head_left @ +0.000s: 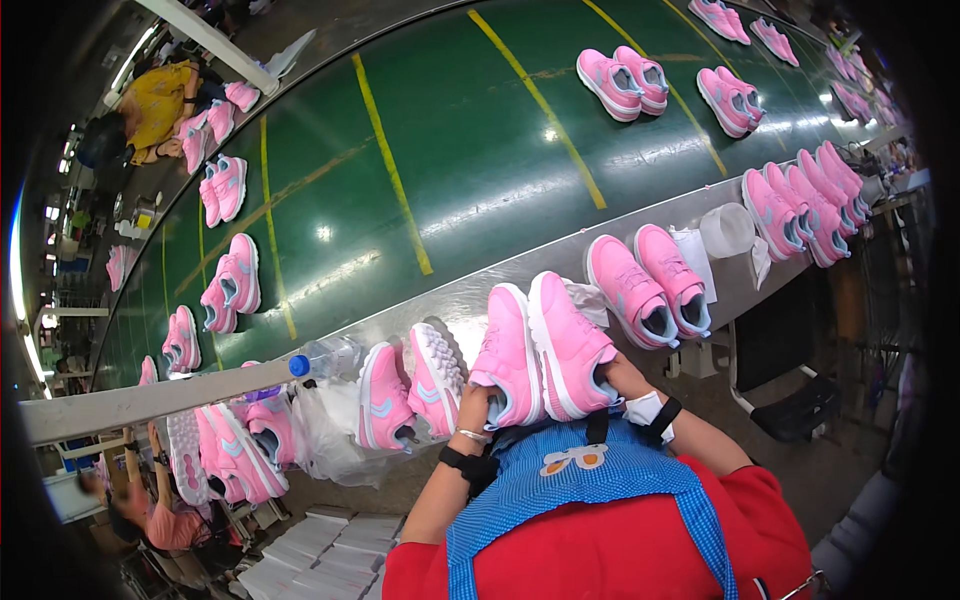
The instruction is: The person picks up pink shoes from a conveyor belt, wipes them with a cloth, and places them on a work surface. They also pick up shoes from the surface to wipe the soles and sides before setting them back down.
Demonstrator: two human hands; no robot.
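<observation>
In front of my chest I hold a pair of pink sneakers side by side, toes pointing away and white soles pressed together. My left hand (pixel 474 410) grips the left sneaker (pixel 505 345) at its heel opening, with fingers partly hidden inside. At the heel of the right sneaker (pixel 570 345), my right hand (pixel 625 378) has its fingers partly hidden in the light-blue-lined opening. Just left on the ledge lies another pair, one sneaker (pixel 384 400) on its side and one (pixel 436 378) showing its sole. To the right stands an upright pair (pixel 648 285).
Beyond the metal ledge (pixel 715 190) runs a green conveyor belt (pixel 460 130) with yellow lines and several pink pairs. A white roll (pixel 727 231) and more sneakers (pixel 805 205) sit rightward. Left are a pale bar (pixel 150 400), a clear bottle (pixel 330 360) and plastic bags (pixel 335 430). Other people work leftward.
</observation>
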